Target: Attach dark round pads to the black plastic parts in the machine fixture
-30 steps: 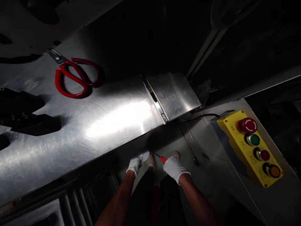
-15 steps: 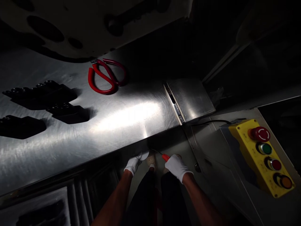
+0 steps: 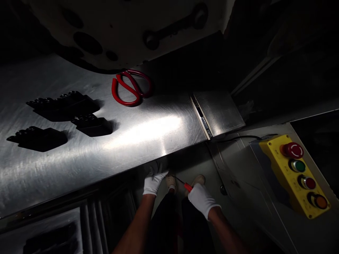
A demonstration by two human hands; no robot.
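Left hand: The white-gloved left hand is raised to the worktop's front edge; its fingers lie in shadow, so whether they are closed on anything cannot be told.
Right hand: The white-gloved right hand has its fingers closed around a screwdriver.
Screwdriver: Its red handle sits in the right hand, and the thin shaft points toward the left hand, below the worktop's edge.
Worktop: The steel worktop carries red scissors and three black parts.
Right side: A yellow control box with a red stop button sits beyond the right hand.
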